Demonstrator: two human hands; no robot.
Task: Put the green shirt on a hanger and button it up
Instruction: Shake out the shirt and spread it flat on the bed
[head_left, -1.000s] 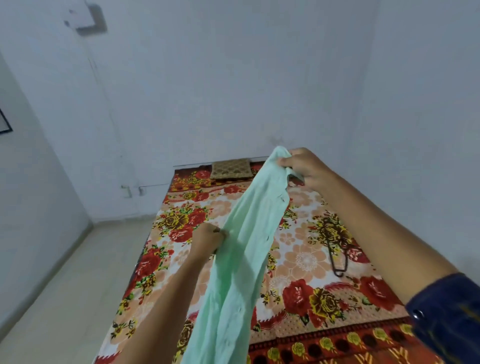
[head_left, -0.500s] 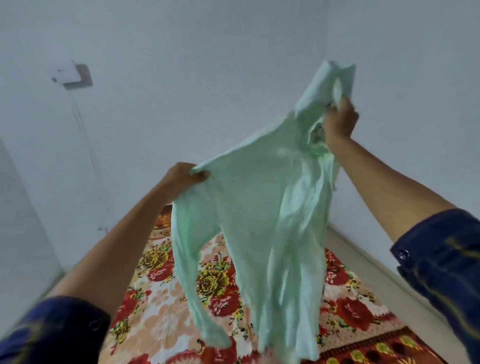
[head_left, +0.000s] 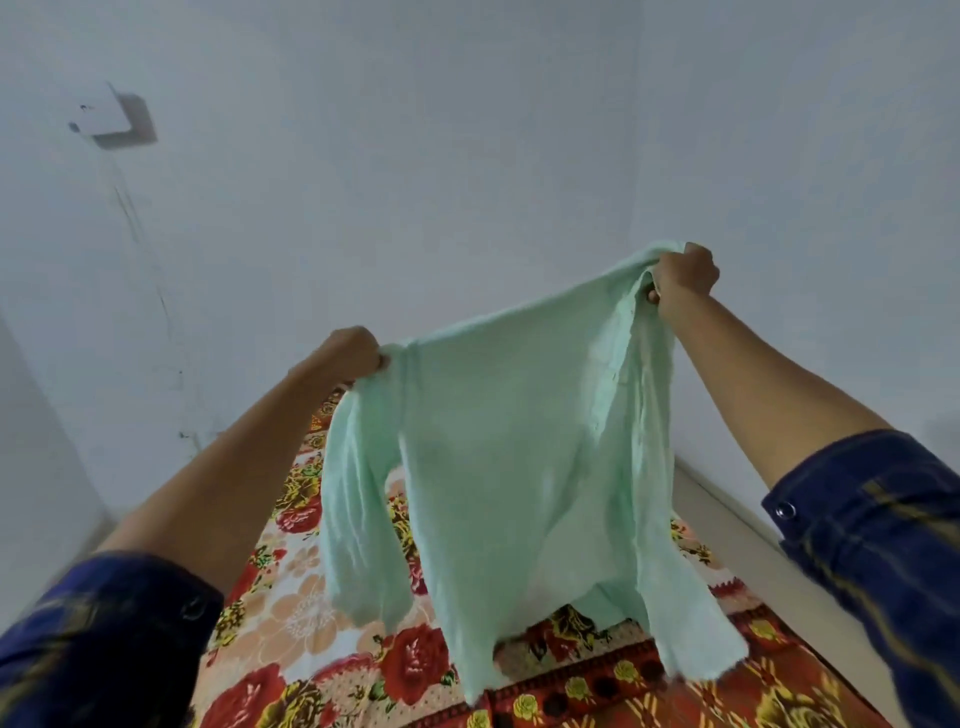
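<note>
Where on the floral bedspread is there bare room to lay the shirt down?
The floral bedspread lies bare between the left forearm and the pale green shirt, and along its near edge. The shirt, gripped by the left hand and right hand, hides the middle.

Plain pale walls (head_left: 415, 156) meet at a corner to the right. A small box fitting (head_left: 117, 120) is fixed high on the left wall, with a thin dark line (head_left: 150, 280) running down from it. Below stands a bed (head_left: 291, 613) under a floral cover of red, yellow and peach. A strip of pale floor (head_left: 769, 561) lies along its right side. Lighting is even and soft.
</note>
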